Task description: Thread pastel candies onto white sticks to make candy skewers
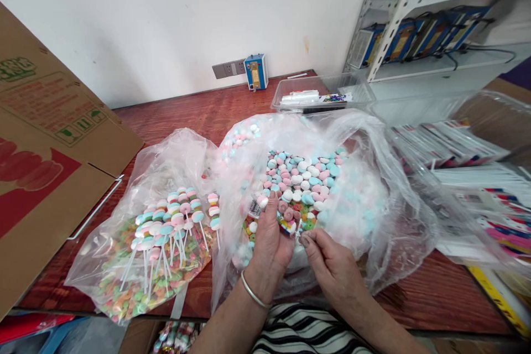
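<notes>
My left hand (pixel 271 238) is curled palm up over the large clear bag (pixel 379 171), thumb raised. In it lies a small shiny piece with coloured print (pixel 287 225), partly covered by the fingers. My right hand (pixel 332 263) is close by on the right, thumb and forefinger pinched at the whitish end of that piece; exactly what they grip is too small to tell. Pink, white and blue round candies (pixel 305 177) fill the opened bag just beyond both hands. Ring-shaped gummy candies (pixel 309 224) show between the hands.
On the left, marshmallow-like candy sticks (pixel 174 221) rest on a bag of gummy rings (pixel 136 293). A cardboard box (pixel 53 138) stands far left. Behind is a clear plastic tray (pixel 360 88) and a blue device (pixel 256 72). Containers of white sticks (pixel 477 177) and printed packaging lie right.
</notes>
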`<state>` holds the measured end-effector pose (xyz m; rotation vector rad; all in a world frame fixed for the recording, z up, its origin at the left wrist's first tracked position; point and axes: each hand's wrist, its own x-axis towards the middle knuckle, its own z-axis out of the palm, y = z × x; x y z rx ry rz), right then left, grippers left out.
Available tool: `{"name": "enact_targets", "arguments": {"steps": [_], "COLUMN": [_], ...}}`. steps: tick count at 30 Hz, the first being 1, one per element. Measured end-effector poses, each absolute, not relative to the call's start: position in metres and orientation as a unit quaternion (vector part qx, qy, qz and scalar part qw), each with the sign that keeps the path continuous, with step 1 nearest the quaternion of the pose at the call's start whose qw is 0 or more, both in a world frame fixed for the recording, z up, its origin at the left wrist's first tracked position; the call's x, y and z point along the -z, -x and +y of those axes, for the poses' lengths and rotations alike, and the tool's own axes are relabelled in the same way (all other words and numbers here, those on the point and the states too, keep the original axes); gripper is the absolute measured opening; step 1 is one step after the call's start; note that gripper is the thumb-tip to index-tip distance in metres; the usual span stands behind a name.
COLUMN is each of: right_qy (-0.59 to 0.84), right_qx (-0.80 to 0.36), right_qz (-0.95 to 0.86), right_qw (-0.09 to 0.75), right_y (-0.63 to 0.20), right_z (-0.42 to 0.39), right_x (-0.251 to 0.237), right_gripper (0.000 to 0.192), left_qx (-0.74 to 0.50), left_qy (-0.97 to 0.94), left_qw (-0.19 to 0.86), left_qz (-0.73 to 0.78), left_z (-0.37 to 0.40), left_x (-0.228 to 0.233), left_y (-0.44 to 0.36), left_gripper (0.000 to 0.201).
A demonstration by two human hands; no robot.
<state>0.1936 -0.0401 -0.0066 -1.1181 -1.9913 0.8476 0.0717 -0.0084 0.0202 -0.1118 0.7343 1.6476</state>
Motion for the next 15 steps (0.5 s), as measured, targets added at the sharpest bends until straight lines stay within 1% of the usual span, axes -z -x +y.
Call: {"name": "enact_targets", "arguments": {"steps": [2,4,6,9,15], "right_qy": [0.412,0.394,0.370,0.335,0.325], "right_qx": [-0.246,-0.150,-0.086,-0.062,-0.074], "right_qz": [-0.811,-0.835,-0.844,-0.859,-0.866], "right_qw": [0.334,0.353,0.378,0.382,0.374], "right_y": [-0.195,-0.195,-0.195,-0.193,-0.196], "right_z": [-0.038,-0.037,-0.037,-0.038,-0.039], "right_x": [0.009,0.011,0.014,0.015,0.014], "right_gripper": [0.019,0.022,0.026,0.028,0.033], "left_qx": [-0.723,-0.725,-0.720,-0.700,-0.656], "left_qy": [0.049,0.043,0.047,0.054,0.044], "left_qw": [0.607,0.604,0.612,0.637,0.682], "left_qz": [0.327,0.328,0.324,0.317,0.320], "left_z": [-0.008,-0.007,-0.006,-0.006,-0.006], "left_x": [-0.020,-0.022,-0.023,-0.024,-0.020], "left_y": [-0.072,-0.069,-0.064,-0.058,-0.051], "left_gripper": [0.013,0.014,0.016,0.021,0.032]}}
